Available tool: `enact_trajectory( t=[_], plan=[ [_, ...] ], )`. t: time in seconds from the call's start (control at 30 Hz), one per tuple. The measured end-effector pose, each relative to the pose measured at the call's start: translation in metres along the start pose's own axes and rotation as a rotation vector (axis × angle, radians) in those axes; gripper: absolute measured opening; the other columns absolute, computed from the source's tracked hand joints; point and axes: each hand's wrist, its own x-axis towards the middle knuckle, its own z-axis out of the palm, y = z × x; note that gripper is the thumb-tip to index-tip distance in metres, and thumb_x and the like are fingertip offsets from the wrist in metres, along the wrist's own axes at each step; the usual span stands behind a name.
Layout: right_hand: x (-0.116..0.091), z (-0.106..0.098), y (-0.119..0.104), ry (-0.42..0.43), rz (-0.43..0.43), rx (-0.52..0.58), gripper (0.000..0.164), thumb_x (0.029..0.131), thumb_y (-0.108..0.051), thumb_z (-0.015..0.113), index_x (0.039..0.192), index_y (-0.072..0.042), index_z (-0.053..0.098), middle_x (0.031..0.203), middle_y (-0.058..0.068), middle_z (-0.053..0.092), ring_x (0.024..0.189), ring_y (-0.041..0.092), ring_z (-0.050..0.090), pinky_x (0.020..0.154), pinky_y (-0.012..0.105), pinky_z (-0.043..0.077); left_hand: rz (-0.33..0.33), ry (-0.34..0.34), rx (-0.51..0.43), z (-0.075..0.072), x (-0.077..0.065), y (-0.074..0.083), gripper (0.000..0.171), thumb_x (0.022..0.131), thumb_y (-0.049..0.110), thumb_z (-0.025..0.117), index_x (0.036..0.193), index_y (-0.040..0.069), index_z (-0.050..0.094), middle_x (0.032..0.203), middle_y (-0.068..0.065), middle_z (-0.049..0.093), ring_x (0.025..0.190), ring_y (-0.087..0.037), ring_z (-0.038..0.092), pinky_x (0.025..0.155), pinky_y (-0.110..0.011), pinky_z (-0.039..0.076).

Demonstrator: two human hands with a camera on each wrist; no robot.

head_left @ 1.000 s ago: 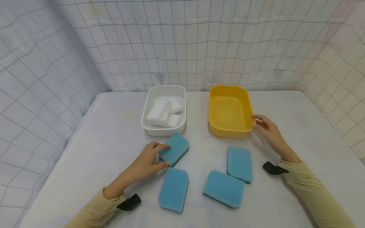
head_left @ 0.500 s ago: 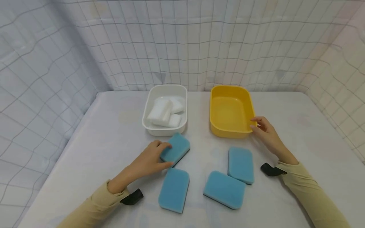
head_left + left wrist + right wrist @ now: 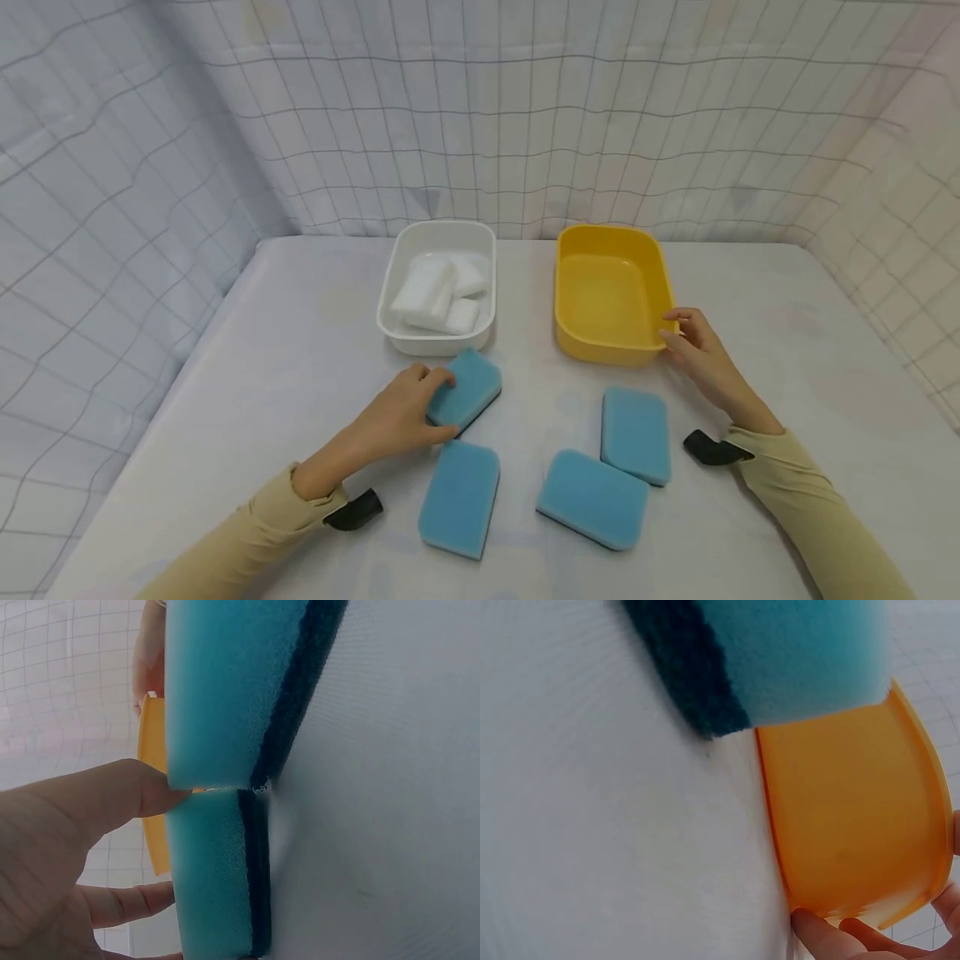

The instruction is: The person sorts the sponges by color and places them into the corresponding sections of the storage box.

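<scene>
My left hand point(image 3: 401, 415) holds a blue sponge point(image 3: 474, 390) with a dark scouring side underneath, its thumb at the near corner and its fingers at the left edge. The sponge lies just in front of a white tub point(image 3: 437, 345). In the left wrist view the thumb point(image 3: 142, 787) meets the sponge point(image 3: 214, 862) where it borders a second one point(image 3: 225, 682). At the near right corner of a yellow tub point(image 3: 600, 353), my right hand point(image 3: 701, 358) grips the rim. The right wrist view has fingertips point(image 3: 821, 934) against the outside of the yellow tub point(image 3: 855, 817).
White wrapped packs point(image 3: 427, 292) fill part of the white tub. Nearer on the table point(image 3: 300, 333) lie more blue sponges: one below the left hand point(image 3: 459, 500), another at middle right point(image 3: 592, 500), and a third point(image 3: 636, 433) touching it. Gridded curtains point(image 3: 510, 125) enclose the table.
My left hand has shifted slightly right and its index finger has bent over the sponge. The right hand's fingers have closed further onto the yellow tub's rim. The whole view has drifted a little.
</scene>
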Motion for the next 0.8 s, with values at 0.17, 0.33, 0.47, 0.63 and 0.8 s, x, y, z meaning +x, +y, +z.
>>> enact_trajectory(
  t=[0.17,0.33,0.47,0.63,0.8],
  plan=[
    [-0.001,0.002,0.001,-0.01,0.016,0.001,0.02,0.099,-0.024,0.046,0.117,-0.024,0.039,0.117,-0.006,0.042,0.097,-0.004,0.05,0.08,0.009,0.047,0.026,0.04,0.002,0.001,-0.002,-0.004,0.049,0.073,0.028,0.078,0.114,0.011,0.056,0.103,-0.013,0.057,0.084,-0.018,0.052,0.068,-0.031,0.044],
    [-0.003,0.001,0.001,-0.01,0.028,-0.024,0.022,0.099,-0.024,0.046,0.12,-0.023,0.038,0.117,-0.004,0.044,0.097,-0.004,0.051,0.08,0.01,0.047,0.048,0.064,-0.002,-0.001,-0.002,-0.004,0.046,0.073,0.026,0.077,0.112,0.011,0.059,0.102,-0.012,0.059,0.085,-0.018,0.054,0.068,-0.032,0.046],
    [-0.002,0.0,0.001,-0.004,-0.002,-0.008,0.023,0.099,-0.023,0.046,0.12,-0.02,0.039,0.12,0.002,0.044,0.099,-0.002,0.052,0.08,0.01,0.048,0.061,0.079,-0.005,-0.006,0.0,-0.001,0.044,0.073,0.025,0.076,0.111,0.011,0.06,0.103,-0.011,0.06,0.085,-0.017,0.054,0.069,-0.032,0.047],
    [-0.001,0.0,-0.001,0.003,-0.005,-0.016,0.021,0.099,-0.023,0.046,0.119,-0.022,0.04,0.117,-0.004,0.045,0.097,-0.003,0.052,0.079,0.01,0.048,0.089,0.099,0.0,-0.015,0.001,0.001,0.044,0.074,0.024,0.074,0.113,0.011,0.059,0.109,-0.011,0.061,0.089,-0.018,0.056,0.073,-0.034,0.049],
    [-0.001,0.001,-0.003,-0.009,0.007,-0.01,0.022,0.099,-0.023,0.046,0.119,-0.024,0.039,0.115,-0.006,0.044,0.096,-0.003,0.051,0.079,0.01,0.047,0.103,0.113,-0.013,-0.023,0.001,0.003,0.043,0.074,0.023,0.073,0.113,0.012,0.06,0.109,-0.01,0.06,0.087,-0.017,0.056,0.072,-0.033,0.049]
  ],
)
